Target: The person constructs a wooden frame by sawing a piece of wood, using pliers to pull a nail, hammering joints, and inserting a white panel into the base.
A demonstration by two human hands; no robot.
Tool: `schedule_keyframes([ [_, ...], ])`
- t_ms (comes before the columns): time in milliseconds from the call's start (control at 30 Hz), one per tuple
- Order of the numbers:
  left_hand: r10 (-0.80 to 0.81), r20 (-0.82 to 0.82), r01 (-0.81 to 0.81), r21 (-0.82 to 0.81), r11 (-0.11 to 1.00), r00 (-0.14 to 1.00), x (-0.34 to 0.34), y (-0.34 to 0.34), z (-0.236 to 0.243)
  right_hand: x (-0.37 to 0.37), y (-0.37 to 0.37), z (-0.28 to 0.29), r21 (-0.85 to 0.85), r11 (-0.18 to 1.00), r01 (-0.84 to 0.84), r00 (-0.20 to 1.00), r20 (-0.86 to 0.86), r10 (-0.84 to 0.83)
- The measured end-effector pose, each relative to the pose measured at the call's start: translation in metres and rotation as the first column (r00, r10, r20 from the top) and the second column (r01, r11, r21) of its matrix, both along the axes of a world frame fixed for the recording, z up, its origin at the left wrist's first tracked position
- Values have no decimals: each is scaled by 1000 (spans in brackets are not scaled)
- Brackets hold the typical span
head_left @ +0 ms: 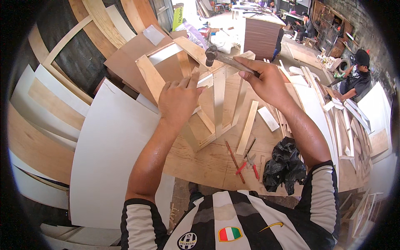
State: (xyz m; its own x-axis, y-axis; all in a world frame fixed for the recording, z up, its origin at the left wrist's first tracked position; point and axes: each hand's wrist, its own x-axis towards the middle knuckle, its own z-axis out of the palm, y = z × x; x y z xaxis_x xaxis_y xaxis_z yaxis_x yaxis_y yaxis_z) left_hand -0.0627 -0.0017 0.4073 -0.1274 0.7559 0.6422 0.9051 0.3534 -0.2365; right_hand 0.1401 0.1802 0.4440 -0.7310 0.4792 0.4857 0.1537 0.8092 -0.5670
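Nearest the camera, a person in a black-and-white striped shirt point(227, 210) stands at a plywood-topped desk point(208, 166), with a crumpled black plastic bag point(285, 166) at four o'clock in the view and red-handled pliers point(248, 165) lying just to its left, perhaps left there for easy reach. A reddish stick point(235, 161) lies beside the pliers, and a loose wooden strip point(248, 127) rests flat at three o'clock, apart from the open wooden frame point(218, 100), which stands on the desk around twelve o'clock, its top edge turned up, seemingly to present the joint. At eleven o'clock the left hand point(179, 98) is partly spread over the frame's top, fingers extended and thumb near the edge, apparently to steady it; whether its fingertips pinch anything small cannot be told. At two o'clock the right hand point(266, 81) is closed around the wooden handle of a hammer point(227, 60), gripping back from the head, which hangs above the frame, probably for leverage. Beyond, a large white panel point(110, 146) leans toward nine o'clock, a brown box-shaped cabinet point(260, 39) stands at one o'clock, and a co-worker point(356, 81) in a dark cap bends over timber between two and three.
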Motion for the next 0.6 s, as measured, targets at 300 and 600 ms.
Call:
schedule_keyframes([
  [300, -6, 109, 10, -34, 999, 994, 0, 0, 4, -2, -3, -1, 33, 999, 14, 1000, -8, -14],
  [600, -8, 92, 11, -31, 999, 996, 0, -1, 3, -2, -3, -12, 188, 982, 2, 990, -139, 24],
])
